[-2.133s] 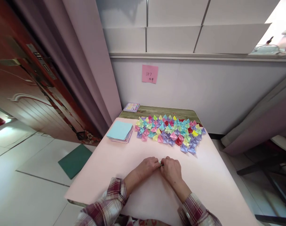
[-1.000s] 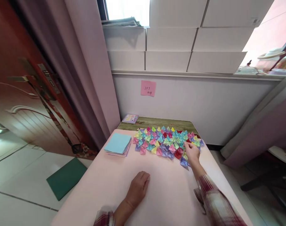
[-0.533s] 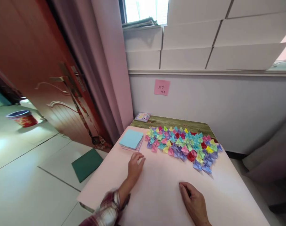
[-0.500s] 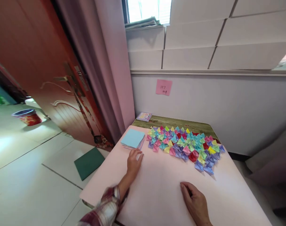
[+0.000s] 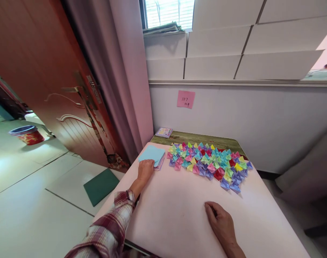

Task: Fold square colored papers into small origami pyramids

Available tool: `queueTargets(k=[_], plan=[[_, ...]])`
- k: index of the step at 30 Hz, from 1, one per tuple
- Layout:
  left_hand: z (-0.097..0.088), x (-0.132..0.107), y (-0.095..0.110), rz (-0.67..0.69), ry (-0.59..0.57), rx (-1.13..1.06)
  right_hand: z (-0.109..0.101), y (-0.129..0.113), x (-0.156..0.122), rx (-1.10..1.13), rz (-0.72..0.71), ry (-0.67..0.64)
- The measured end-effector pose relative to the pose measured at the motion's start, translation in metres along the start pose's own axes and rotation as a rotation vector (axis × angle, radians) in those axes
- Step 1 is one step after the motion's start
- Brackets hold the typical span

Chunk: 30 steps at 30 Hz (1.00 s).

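Pale blue square paper sheet (image 5: 150,152): tops the layered pastel paper stack (image 5: 160,165) at the left of the smooth pale pink tabletop (image 5: 176,204); its near edge looks slightly bent.
Handling: judged light, thin and flexible; creases easily, may slide over the layers beneath.
Hold point: near edge or a corner, light pinch.
Left hand (image 5: 146,170): fingers closed at the sheet's near edge, apparently pinching it; thumb hidden.
Sheet position: extends beyond the left fingertips, away from the wrist.
Multicoloured folded paper pieces (image 5: 211,167): massed right of the stack, apart from both hands.
Right hand (image 5: 221,223): near side, fingers loosely curled, released, nothing visible within.
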State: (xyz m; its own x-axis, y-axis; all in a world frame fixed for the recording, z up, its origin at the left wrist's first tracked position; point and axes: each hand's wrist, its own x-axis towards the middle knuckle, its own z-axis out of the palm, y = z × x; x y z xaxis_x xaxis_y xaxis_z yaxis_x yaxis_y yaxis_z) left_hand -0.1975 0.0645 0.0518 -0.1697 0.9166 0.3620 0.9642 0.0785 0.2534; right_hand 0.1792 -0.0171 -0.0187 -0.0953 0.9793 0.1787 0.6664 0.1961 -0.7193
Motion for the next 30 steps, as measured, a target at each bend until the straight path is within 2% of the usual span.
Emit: queueTargets(k=[5,7,9,11,12,15,18,20,23,26,30], plan=[[-0.019,0.021,-0.003,-0.114,0.079,0.033,-0.002,-0.004,0.0,0.004,-0.003,0.003],[-0.028,0.026,0.004,-0.106,0.117,0.023,-0.002,-0.005,0.001,0.005,-0.007,0.014],[-0.033,0.022,0.021,-0.048,0.139,-0.003,-0.001,-0.004,0.001,0.006,-0.012,0.025],[-0.031,0.006,0.047,0.055,0.131,-0.052,0.0,-0.001,0.0,0.003,-0.022,0.038],[-0.027,-0.007,0.062,0.158,0.139,-0.127,0.001,0.0,0.0,-0.003,-0.03,0.049],[-0.004,-0.059,0.105,0.386,0.072,-0.325,0.004,0.002,-0.002,-0.043,-0.063,0.109],[0.021,-0.111,0.131,0.451,-0.055,-0.467,0.006,0.002,-0.002,-0.116,-0.144,0.192],[0.032,-0.136,0.138,0.458,-0.111,-0.523,0.005,0.001,-0.002,-0.177,-0.265,0.214],[0.039,-0.159,0.138,0.449,-0.135,-0.581,0.001,-0.001,0.0,-0.271,-0.454,0.17],[0.038,-0.169,0.136,0.442,-0.147,-0.63,-0.001,-0.001,0.0,-0.29,-0.557,0.122],[0.037,-0.169,0.131,0.419,-0.136,-0.581,0.0,0.003,-0.001,-0.255,-0.587,0.087]])
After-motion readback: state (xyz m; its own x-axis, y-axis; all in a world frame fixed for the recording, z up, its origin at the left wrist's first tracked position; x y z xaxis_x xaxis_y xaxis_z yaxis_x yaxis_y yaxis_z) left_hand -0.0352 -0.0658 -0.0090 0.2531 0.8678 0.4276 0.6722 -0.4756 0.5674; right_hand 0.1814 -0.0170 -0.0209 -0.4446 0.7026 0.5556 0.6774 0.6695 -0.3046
